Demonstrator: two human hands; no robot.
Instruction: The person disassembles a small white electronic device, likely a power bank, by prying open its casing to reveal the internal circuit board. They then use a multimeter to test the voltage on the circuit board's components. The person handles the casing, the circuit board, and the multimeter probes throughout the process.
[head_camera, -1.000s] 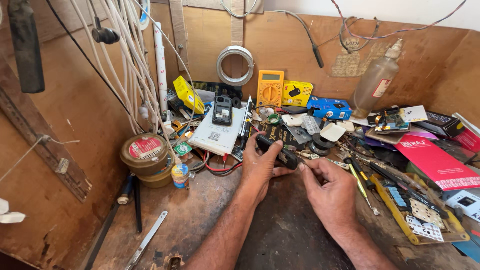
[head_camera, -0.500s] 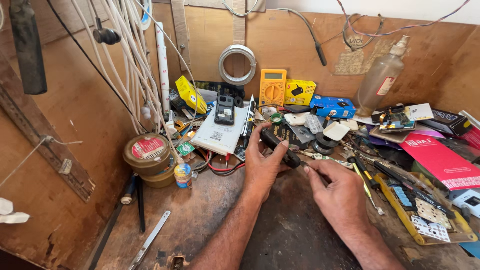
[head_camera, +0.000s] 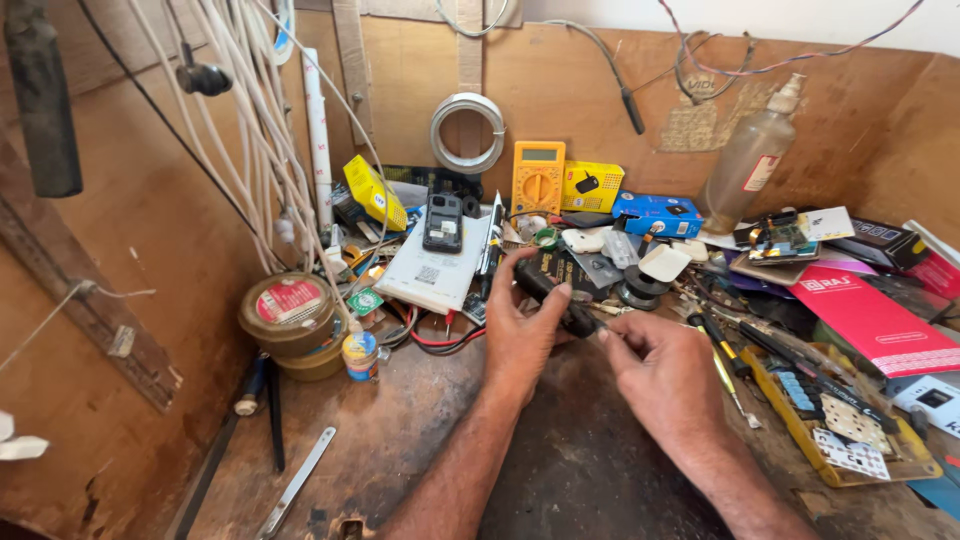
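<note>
My left hand (head_camera: 520, 335) grips a small black device (head_camera: 556, 288) and holds it just above the wooden bench. My right hand (head_camera: 665, 375) meets it from the right, with thumb and forefinger pinched at the device's lower right end. What lies between those fingertips is too small to make out. Both forearms come in from the bottom edge.
A white flat box (head_camera: 436, 270) with a black phone (head_camera: 442, 222) on it lies behind my left hand. A yellow multimeter (head_camera: 538, 178), blue box (head_camera: 658, 213) and plastic bottle (head_camera: 745, 158) stand at the back. Round tins (head_camera: 290, 318) sit left, a yellow tray (head_camera: 840, 425) and screwdrivers (head_camera: 722, 335) right.
Both hands stay together on the black device with only slight shifts. The view has tilted a little.
</note>
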